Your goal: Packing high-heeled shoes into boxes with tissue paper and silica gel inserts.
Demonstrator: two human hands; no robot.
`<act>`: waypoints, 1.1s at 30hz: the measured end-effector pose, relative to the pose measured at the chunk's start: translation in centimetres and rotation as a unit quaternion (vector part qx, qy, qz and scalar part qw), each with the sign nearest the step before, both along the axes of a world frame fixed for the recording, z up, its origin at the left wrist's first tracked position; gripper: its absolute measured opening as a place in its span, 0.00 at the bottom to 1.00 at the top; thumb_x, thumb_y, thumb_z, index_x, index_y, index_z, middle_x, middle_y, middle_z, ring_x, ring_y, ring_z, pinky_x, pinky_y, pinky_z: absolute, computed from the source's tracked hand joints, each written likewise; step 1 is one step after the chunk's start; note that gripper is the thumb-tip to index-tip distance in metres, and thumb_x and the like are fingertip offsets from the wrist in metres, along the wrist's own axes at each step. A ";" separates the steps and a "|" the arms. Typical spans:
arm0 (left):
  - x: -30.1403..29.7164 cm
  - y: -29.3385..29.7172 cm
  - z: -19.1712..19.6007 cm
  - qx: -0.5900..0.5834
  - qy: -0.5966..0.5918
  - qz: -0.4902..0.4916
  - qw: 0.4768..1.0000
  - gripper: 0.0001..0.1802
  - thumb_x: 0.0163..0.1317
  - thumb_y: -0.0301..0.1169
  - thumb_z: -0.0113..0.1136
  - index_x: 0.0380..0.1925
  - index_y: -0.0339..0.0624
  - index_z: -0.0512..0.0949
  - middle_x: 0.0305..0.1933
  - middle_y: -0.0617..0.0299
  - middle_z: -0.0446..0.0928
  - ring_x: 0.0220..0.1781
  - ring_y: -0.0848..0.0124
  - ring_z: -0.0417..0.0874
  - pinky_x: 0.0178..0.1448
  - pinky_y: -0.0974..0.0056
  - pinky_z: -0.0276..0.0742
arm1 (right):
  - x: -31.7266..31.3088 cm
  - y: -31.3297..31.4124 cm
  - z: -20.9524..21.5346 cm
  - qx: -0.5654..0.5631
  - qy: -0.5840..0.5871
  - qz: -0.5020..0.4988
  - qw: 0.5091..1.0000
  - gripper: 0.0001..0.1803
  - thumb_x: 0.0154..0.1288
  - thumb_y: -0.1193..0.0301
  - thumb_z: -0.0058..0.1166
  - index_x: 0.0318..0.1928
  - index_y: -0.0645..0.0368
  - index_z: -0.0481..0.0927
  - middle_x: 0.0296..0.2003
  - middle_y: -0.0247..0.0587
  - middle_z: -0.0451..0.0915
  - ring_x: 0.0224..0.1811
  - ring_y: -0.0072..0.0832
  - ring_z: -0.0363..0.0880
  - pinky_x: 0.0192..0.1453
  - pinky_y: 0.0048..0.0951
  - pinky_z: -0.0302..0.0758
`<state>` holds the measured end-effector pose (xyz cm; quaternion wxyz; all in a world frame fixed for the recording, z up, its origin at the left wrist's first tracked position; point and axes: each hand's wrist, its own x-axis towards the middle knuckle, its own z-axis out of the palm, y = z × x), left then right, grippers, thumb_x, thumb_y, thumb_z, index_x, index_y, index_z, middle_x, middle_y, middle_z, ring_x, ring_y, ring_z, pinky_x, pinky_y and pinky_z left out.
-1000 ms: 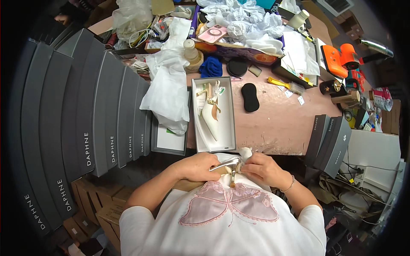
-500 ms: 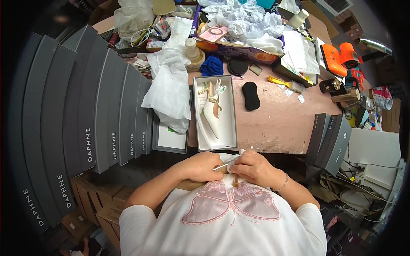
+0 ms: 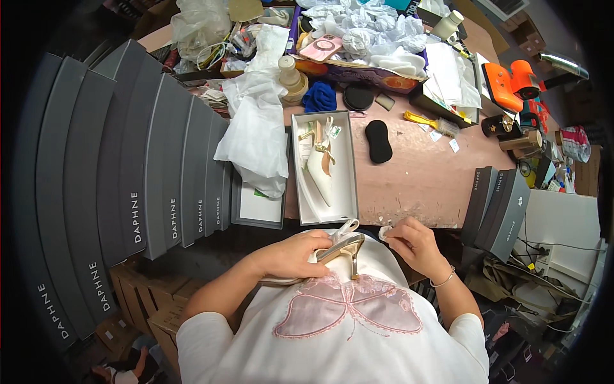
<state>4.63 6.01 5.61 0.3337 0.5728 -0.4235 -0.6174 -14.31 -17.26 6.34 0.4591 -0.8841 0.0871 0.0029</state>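
Observation:
My left hand (image 3: 293, 255) is closed around a high-heeled shoe (image 3: 348, 247), held against my shirt front. Its metallic gold heel points toward me, and a pale strap loop stands up at the far end; my fingers hide much of the rest. To the right, apart from the shoe, my right hand (image 3: 417, 244) pinches a small white wad (image 3: 384, 233), perhaps cloth or tissue. In front of me, an open shoe box (image 3: 343, 197) on the table edge holds a white pointed shoe (image 3: 318, 171) with a gold heel and strap.
Dark grey shoe boxes (image 3: 160, 173) stand in a row at left, a few more boxes (image 3: 495, 211) at right. White tissue paper (image 3: 252, 141) lies over another box. A black sponge-shaped pad (image 3: 378, 141), yellow-handled brush (image 3: 422, 119) and blue cloth (image 3: 320, 96) rest on the table (image 3: 422, 176).
My right hand has moved right, away from the shoe, with the white wad between its fingers. The gold heel now shows more fully in my left hand.

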 end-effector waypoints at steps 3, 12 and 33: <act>0.8 0.5 0.7 0.014 0.065 -0.014 0.998 0.38 0.53 0.41 0.68 0.60 0.31 0.67 0.59 0.47 0.66 0.62 0.59 0.68 0.64 0.62 0.64 | 0.6 1.0 0.3 0.057 0.010 -0.042 0.997 0.06 0.57 0.78 0.61 0.36 0.61 0.82 0.30 0.39 0.75 0.28 0.28 0.77 0.30 0.25 0.74; -0.5 1.6 0.5 0.011 -0.068 0.005 0.998 0.36 0.56 0.44 0.66 0.57 0.29 0.68 0.61 0.42 0.65 0.63 0.51 0.68 0.65 0.59 0.65 | 1.0 2.8 -0.3 0.030 -0.048 -0.021 0.998 0.08 0.55 0.78 0.62 0.37 0.61 0.82 0.30 0.39 0.75 0.29 0.30 0.77 0.32 0.27 0.73; 4.2 2.7 -3.0 0.019 0.213 0.220 0.952 0.19 0.65 0.37 0.57 0.47 0.31 0.77 0.48 0.59 0.76 0.46 0.72 0.78 0.52 0.69 0.73 | 4.1 2.9 -0.2 0.115 -0.094 -0.157 0.976 0.06 0.58 0.78 0.61 0.37 0.64 0.81 0.30 0.40 0.77 0.30 0.26 0.77 0.33 0.27 0.73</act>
